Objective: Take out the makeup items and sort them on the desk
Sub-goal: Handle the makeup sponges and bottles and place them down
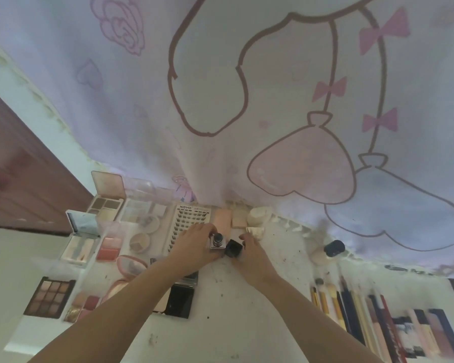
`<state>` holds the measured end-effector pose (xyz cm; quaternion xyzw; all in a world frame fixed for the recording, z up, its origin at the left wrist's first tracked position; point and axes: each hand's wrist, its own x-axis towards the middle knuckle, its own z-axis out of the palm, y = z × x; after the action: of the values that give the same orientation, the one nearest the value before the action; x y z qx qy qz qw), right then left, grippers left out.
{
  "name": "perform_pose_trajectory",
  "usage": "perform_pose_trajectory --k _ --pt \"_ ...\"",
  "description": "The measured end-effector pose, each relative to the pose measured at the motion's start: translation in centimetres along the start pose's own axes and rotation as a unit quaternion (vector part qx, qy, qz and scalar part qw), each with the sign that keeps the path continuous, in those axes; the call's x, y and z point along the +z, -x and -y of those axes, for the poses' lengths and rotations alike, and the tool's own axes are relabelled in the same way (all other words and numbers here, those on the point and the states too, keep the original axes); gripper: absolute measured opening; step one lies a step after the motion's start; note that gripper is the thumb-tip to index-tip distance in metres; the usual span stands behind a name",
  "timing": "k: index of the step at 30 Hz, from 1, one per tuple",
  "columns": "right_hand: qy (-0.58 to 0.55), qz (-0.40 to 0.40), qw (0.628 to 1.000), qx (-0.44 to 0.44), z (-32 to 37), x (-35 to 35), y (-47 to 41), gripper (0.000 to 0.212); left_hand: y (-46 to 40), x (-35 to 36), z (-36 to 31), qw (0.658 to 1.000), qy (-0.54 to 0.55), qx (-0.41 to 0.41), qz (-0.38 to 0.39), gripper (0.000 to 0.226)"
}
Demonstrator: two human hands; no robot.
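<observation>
The left hand (194, 243) pinched a small glass bottle (217, 241) standing uncapped on the surface (247, 310) beside the lash tray (189, 218). Likely rigid, slick, breakable and spillable: best held low round its square body. The right hand's (249, 248) grip closed on the black cap (233, 248) alongside, both arms outstretched.

Head camera looks steeply down (close) at desk (247, 310)

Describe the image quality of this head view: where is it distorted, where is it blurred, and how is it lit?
Head view: wide-angle bending curves the desk edge and the hanging cloth; the brushes and pencils at lower right smear with blur; the light is soft and even, without hard shadows; both hands look slightly soft.
</observation>
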<state>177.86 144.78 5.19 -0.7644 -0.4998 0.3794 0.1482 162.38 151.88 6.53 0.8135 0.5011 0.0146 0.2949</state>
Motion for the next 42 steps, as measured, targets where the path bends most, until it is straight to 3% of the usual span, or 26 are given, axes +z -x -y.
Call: perform_pose_trajectory --k 3,7,10,13,16,19,22,26,31,35,38,42 --pt "0.027 -0.037 0.997 -0.065 -0.9 -4.5 2.2 0.047 1.4 -1.9 -1.3 0.997 0.056 0.008 -0.048 0.057" --pt "0.095 -0.141 0.981 -0.095 -3.7 -12.4 5.0 0.026 2.6 -2.6 -8.3 0.955 0.148 0.112 -0.231 0.028" --pt "0.223 -0.161 0.96 -0.059 -6.1 -15.9 5.6 0.029 1.7 2.2 -13.9 0.963 0.168 0.16 -0.14 0.017" --pt "0.331 -0.087 0.939 0.009 -7.9 -16.0 4.8 0.037 -1.1 9.0 -17.1 0.984 0.144 0.098 0.027 0.039" --pt "0.35 -0.041 0.935 0.03 -9.2 -14.6 3.7 0.029 -3.1 12.7 -18.5 0.975 0.19 0.036 0.113 0.054" --pt "0.298 -0.051 0.953 0.034 -9.5 -14.0 3.1 0.019 -3.7 14.2 -18.4 0.971 0.214 0.023 0.102 0.052" --pt "0.194 -0.03 0.979 0.05 -8.6 -14.0 3.4 0.025 -3.0 13.8 -17.7 0.976 0.205 -0.003 0.066 0.045" --pt "0.064 -0.029 0.997 0.03 -5.4 -14.5 5.1 0.031 -0.3 10.3 -16.8 0.984 0.171 0.007 -0.038 0.045" --pt "0.095 -0.009 0.992 -0.08 0.1 -16.1 8.6 0.032 3.6 3.3 -16.1 0.988 0.129 0.051 -0.074 0.028" --pt "0.132 0.09 0.973 -0.164 3.2 -17.5 12.1 0.022 7.3 -0.4 -14.9 0.97 0.227 0.084 0.02 0.026" --pt "0.142 0.135 0.965 -0.172 4.0 -17.6 13.9 0.018 8.9 -1.2 -14.0 0.976 0.2 0.079 0.035 0.024" --pt "0.172 0.116 0.971 -0.118 3.9 -17.5 14.4 0.033 9.9 -1.8 -14.4 0.992 0.073 0.085 -0.064 0.036"
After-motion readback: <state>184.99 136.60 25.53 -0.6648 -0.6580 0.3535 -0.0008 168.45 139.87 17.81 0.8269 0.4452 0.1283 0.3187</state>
